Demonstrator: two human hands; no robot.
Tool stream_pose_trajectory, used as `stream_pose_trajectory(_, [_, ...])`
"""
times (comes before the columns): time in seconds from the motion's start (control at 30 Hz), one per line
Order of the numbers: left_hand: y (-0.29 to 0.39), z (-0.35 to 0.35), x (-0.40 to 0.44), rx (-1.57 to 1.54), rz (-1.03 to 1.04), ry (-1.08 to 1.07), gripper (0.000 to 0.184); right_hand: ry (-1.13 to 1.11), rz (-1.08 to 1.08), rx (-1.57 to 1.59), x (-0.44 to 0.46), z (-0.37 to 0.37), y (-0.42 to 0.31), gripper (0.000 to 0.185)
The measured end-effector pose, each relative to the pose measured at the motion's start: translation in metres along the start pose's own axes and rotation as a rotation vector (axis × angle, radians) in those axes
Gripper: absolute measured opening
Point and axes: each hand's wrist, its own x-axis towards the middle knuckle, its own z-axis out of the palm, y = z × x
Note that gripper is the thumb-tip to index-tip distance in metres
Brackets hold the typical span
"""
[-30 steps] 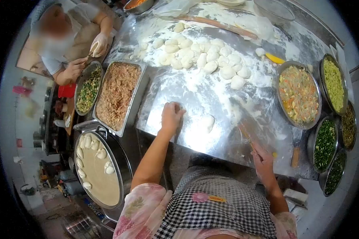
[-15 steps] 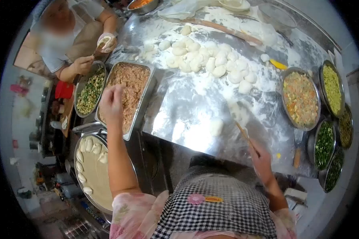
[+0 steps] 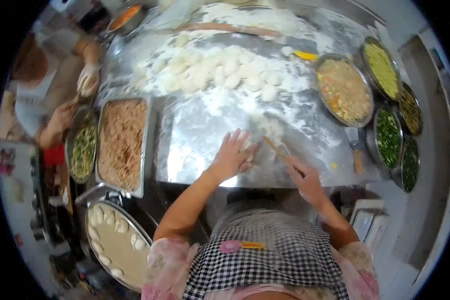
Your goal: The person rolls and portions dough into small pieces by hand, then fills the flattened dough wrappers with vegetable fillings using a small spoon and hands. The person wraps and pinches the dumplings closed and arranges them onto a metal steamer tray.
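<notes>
My left hand (image 3: 231,156) lies over the near part of the steel table, fingers spread, against a small pale dough piece (image 3: 247,145) that it partly covers. In my right hand (image 3: 305,179) is a thin wooden stick (image 3: 275,146), its tip pointing up and left over a floury patch close to that dough. Farther back on the table, many floured dough balls (image 3: 230,70) sit in a cluster. To the left stands a steel tray of minced meat filling (image 3: 122,140). Below it, a round pan (image 3: 117,250) holds several shaped dumplings along its edge.
Bowls of mixed filling (image 3: 345,90), yellow shreds (image 3: 382,70) and chopped greens (image 3: 388,137) stand at right, near a wooden-handled scraper (image 3: 357,160). A long rolling pin (image 3: 230,29) lies at the back. At left, a co-worker's hand (image 3: 88,80) is beside a greens bowl (image 3: 84,150).
My left hand has come from over the meat tray to the dough piece at the table's near side, its fingers spreading. My right hand still holds the stick. The view has shifted.
</notes>
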Motion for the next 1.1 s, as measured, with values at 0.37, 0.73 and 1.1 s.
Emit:
stream_pose_trajectory(0.37, [0.022, -0.008, 0.021, 0.014, 0.085, -0.177, 0.072, 0.148, 0.236, 0.118, -0.036, -0.025, 0.020, 0.036])
stream_pose_trajectory(0.73, [0.029, 0.018, 0.059, 0.136, -0.176, -0.264, 0.073, 0.137, 0.187, 0.108, -0.007, -0.032, 0.023, 0.032])
stream_pose_trajectory(1.1, [-0.054, -0.005, 0.022, 0.126, -0.411, 0.150, 0.060, 0.340, -0.241, -0.180, 0.238, -0.063, -0.038, 0.020])
